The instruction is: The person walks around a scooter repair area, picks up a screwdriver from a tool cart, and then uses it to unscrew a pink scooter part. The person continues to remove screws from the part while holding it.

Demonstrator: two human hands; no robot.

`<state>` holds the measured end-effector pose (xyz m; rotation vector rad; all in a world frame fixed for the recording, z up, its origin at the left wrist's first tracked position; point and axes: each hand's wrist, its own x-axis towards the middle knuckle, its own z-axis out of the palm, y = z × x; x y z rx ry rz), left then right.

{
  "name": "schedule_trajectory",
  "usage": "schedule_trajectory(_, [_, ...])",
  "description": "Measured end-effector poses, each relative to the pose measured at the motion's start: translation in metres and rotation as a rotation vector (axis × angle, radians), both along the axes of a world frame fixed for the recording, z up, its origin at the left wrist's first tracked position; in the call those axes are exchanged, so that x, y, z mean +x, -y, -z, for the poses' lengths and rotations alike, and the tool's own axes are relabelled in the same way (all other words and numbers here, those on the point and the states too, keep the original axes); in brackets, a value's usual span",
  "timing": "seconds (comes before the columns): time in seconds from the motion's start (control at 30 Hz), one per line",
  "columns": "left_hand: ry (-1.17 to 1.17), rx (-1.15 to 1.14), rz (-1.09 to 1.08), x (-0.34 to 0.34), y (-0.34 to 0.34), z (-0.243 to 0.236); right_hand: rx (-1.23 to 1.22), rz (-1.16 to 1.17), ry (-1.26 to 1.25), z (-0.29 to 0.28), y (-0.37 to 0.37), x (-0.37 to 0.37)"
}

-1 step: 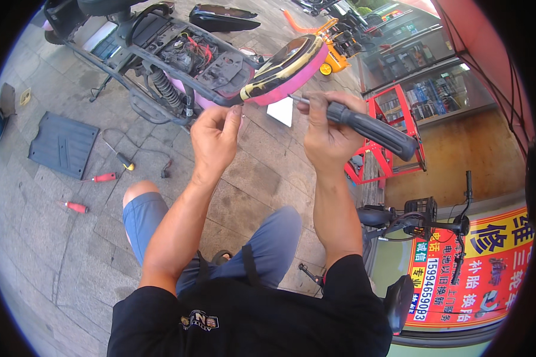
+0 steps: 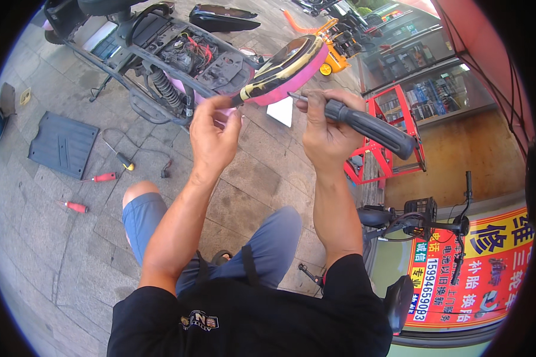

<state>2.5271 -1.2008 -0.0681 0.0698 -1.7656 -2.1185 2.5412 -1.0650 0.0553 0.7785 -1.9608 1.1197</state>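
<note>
My left hand (image 2: 211, 134) is raised at the rear end of a stripped scooter frame (image 2: 202, 77), fingers curled at the dark tip of a pink-and-black padded part (image 2: 283, 71); what they hold is too small to make out. My right hand (image 2: 327, 131) grips a screwdriver (image 2: 369, 128) with a thick dark-grey handle, its shaft pointing left toward the pink edge of that part. The frame shows a black spring shock (image 2: 164, 89) and red wiring (image 2: 202, 50).
A grey mat (image 2: 62, 143) and several screwdrivers (image 2: 104, 177) lie on the paving at left. To the right are a red metal rack (image 2: 387, 107), glass cabinets, a bicycle (image 2: 423, 217) and a printed banner. An orange compressor (image 2: 333, 59) stands behind.
My left hand's fingers have shifted slightly, lifting and loosening at the dark tip of the padded part. My right hand and the screwdriver stay nearly still.
</note>
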Motion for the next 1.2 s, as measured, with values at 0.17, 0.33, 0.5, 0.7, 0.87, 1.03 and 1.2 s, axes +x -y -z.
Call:
schedule_trajectory(0.17, [-0.357,-0.226,-0.091,-0.005,-0.002,-0.012,0.290,0.050,-0.097,0.009,0.002,-0.009])
schedule_trajectory(0.33, [-0.485,-0.241,-0.156,-0.012,-0.013,-0.027,0.247,0.085,-0.065,0.008,-0.001,-0.010])
schedule_trajectory(0.5, [-0.470,-0.195,-0.160,-0.017,-0.018,-0.030,0.230,0.059,-0.024,0.005,0.000,-0.015])
schedule_trajectory(0.7, [-0.464,-0.198,-0.141,-0.016,-0.015,-0.029,0.131,0.106,-0.009,0.005,0.005,-0.017])
schedule_trajectory(0.87, [-0.468,-0.191,-0.138,-0.017,-0.016,-0.029,0.260,0.120,-0.081,0.004,0.003,-0.019])
schedule_trajectory(1.03, [-0.476,-0.206,-0.133,-0.016,-0.015,-0.029,0.267,0.073,-0.047,0.003,0.004,-0.019])
schedule_trajectory(1.2, [-0.470,-0.199,-0.125,-0.016,-0.013,-0.030,0.220,0.172,-0.040,-0.001,0.006,-0.017])
